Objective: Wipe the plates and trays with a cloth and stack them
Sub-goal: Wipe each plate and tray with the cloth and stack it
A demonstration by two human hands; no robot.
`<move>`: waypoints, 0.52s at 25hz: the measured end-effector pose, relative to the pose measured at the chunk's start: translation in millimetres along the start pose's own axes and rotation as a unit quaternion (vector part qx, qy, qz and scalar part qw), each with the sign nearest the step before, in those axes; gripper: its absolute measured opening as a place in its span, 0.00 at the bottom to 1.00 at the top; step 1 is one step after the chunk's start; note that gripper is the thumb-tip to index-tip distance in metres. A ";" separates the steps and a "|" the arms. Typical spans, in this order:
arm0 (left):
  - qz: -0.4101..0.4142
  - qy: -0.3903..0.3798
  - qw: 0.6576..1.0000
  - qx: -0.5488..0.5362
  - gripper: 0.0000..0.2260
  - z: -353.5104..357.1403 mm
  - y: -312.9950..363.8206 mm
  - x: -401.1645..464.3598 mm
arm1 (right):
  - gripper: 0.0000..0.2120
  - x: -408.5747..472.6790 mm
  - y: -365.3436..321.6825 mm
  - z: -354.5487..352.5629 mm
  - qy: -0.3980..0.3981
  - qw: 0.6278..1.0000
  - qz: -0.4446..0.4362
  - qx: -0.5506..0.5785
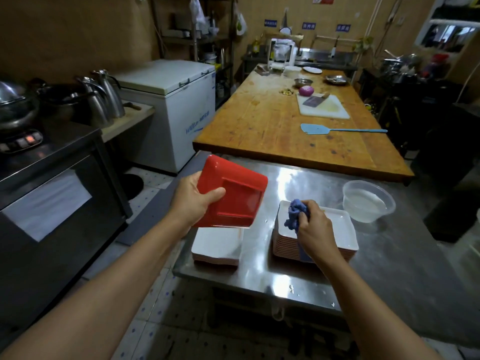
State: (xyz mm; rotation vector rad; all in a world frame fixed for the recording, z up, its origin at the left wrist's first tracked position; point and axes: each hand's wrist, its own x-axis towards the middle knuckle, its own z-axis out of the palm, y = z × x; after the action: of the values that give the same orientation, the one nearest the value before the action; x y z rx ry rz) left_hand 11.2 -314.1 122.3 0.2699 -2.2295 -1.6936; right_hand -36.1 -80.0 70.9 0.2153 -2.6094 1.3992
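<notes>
My left hand [193,201] grips a red square plate [235,196] by its left edge, underside facing me, tilted up above the low left stack of plates [217,246]. My right hand [314,226] holds a bunched blue cloth [294,213] over the taller right stack of plates [342,229], whose top plate is white inside. Both stacks sit on the steel table [389,258].
A clear plastic tub of water [367,201] stands at the right of the stacks. Behind is a wooden table [272,126] with a blue fly swatter [337,129], cutting board, cleaver and onion. A dark oven counter [52,178] is at left, a white chest freezer [176,100] beyond.
</notes>
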 end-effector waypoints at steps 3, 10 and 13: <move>0.128 -0.026 0.959 0.252 0.09 2.5 -29.7 1.1 | 0.07 4.5 -8.6 11.9 -0.021 1.000 -0.004 -0.005; 0.266 -0.110 0.798 0.529 0.11 15.9 -88.4 -16.1 | 0.08 -1.7 -3.5 36.2 -0.054 0.998 0.022 -0.013; 0.293 -0.120 0.768 0.557 0.15 20.1 -101.1 -20.8 | 0.07 -3.7 0.7 39.8 -0.054 0.998 0.032 -0.008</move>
State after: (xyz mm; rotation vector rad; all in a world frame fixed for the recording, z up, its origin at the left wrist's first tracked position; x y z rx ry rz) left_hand 18.4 -316.9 17.4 -0.3911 -2.8063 0.0449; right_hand -36.0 -112.6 47.9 0.2132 -2.7369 1.4235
